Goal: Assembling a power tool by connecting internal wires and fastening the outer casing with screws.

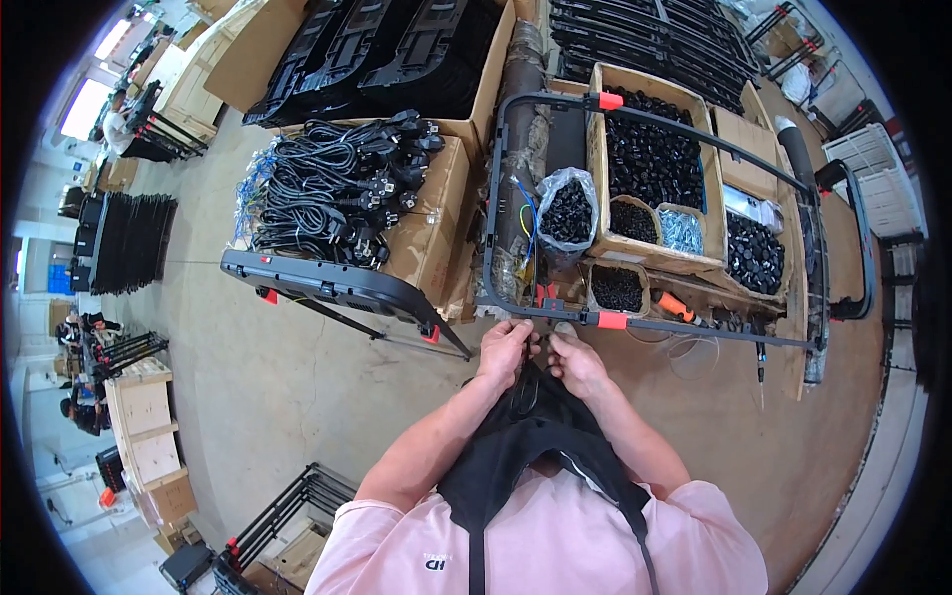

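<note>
Both of my hands are close together in front of my black apron point(540, 416), just short of the near rail of a black tubular frame point(674, 329) with red joints. My left hand point(506, 352) is closed, with a thin black cord point(526, 392) hanging in a loop below its fingers. Beside it, my right hand point(578, 362) is pinched shut near its thumb and forefinger; whatever lies in it is too small to make out. A pale covering shows at one right fingertip. Blue and yellow-green wires point(526, 220) run along the frame's left end.
Beyond the frame, a cardboard box point(595, 149) holds black plastic parts and silver screws. A bag of black pieces point(567, 210) and an orange-handled screwdriver point(677, 305) are nearby. Power cables point(337, 188) lie piled on a carton at left, behind a black console point(332, 288).
</note>
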Demonstrator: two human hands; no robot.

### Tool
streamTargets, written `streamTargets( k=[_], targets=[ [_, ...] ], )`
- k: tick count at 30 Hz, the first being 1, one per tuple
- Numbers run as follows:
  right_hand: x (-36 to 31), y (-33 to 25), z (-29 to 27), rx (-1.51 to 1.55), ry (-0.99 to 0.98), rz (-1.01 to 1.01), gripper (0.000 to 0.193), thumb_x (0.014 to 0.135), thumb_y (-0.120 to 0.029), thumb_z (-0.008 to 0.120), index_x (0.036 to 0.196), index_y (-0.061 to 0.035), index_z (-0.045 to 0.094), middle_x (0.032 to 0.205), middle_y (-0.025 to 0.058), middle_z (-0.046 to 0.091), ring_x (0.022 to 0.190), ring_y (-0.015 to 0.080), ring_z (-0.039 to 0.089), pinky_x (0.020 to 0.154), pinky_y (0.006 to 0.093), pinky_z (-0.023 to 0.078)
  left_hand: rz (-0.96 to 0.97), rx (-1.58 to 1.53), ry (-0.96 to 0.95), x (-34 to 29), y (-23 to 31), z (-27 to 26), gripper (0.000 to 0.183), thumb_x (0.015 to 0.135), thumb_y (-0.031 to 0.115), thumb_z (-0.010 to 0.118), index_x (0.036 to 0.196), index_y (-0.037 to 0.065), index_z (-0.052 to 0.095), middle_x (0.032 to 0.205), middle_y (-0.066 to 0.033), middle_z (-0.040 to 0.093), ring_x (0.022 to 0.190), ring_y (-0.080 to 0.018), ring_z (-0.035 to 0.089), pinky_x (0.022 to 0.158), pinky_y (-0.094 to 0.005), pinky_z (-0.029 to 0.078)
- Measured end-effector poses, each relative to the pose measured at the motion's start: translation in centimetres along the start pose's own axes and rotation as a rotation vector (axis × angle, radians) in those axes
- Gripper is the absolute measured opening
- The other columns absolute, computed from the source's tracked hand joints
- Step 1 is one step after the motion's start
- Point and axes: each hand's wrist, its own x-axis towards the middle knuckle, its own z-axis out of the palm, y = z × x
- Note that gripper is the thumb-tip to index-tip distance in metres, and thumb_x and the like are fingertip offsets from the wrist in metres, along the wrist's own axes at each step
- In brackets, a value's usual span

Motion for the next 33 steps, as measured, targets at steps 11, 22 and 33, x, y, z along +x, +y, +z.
streamTargets(
  k=[11, 22, 33],
  targets=[
    [2.2, -1.7, 3.8, 0.05, -0.09, 0.037, 0.021, 0.107, -0.031, 0.064, 0.113, -0.0134, 0.073, 0.097, -0.0015, 0.071, 0.082, 0.0142, 0.061, 0.073, 0.031, 0.046, -0.094, 0.065, -0.075, 0.5, 0.9, -1.1, 0.024, 0.104, 0.03, 0.069, 0.11, 0.007, 0.07, 0.09, -0.0051, 0.075, 0.077, -0.018, 0.071, 0.072, -0.0333, 0.058],
    [-0.7, -6.5, 5.3, -1.18, -0.126, -0.264, 0.023, 0.101, -0.02, 0.063, 0.11, -0.0031, 0.076, 0.096, 0.0111, 0.074, 0.085, 0.0264, 0.07, 0.075, 0.0413, 0.054, 0.02, 0.223, -0.116, -0.7, -1.0, -2.0, 0.026, 0.109, 0.027, 0.062, 0.11, 0.003, 0.071, 0.092, -0.0061, 0.075, 0.077, -0.0146, 0.067, 0.072, -0.0295, 0.055],
    [-0.5, -11.5, 13.4, -2.263, -0.605, -0.635, 0.021, 0.09, -0.006, 0.061, 0.109, -0.0037, 0.069, 0.111, 0.0159, 0.07, 0.103, 0.0358, 0.072, 0.086, 0.046, 0.059, 0.555, 0.393, 0.012, -2.8, -3.7, -2.7, 0.024, 0.109, 0.021, 0.058, 0.119, 0.0, 0.064, 0.101, -0.0084, 0.069, 0.095, -0.0174, 0.065, 0.086, -0.034, 0.053]
  ],
)
